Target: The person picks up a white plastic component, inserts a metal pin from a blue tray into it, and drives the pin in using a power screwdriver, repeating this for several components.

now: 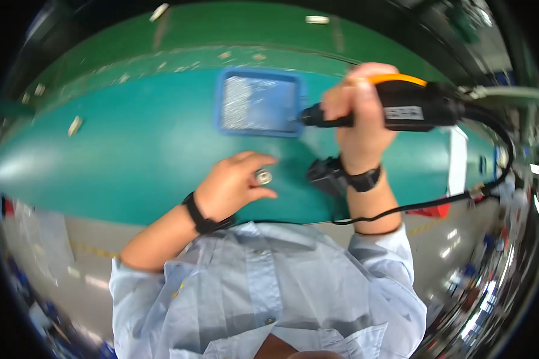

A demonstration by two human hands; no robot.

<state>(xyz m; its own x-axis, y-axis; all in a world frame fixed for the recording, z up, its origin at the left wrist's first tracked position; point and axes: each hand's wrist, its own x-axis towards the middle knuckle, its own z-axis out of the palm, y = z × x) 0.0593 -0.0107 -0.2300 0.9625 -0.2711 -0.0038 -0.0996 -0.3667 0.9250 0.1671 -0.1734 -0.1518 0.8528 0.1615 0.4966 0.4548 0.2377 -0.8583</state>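
Note:
My right hand (365, 113) grips a black electric screwdriver with an orange stripe (413, 107), held level above the table. Its tip points left, toward the right rim of a shallow blue tray (262, 133). Many small shiny metal pieces (238, 103), too small to name, lie in the tray's left part. Nearer to me, my left hand (227, 185) holds a small round metal part (263, 177) with a hole in its face. The thumb and index finger curve around either side of it; the other fingers are mostly hidden.
A thick black cable (497, 128) loops from the screwdriver's rear down toward my right forearm. A black strapped device (326, 175) sits at my right wrist. The green table (132, 155) has a small pale piece (75, 125) on its left and a white strip (458, 158) on its right.

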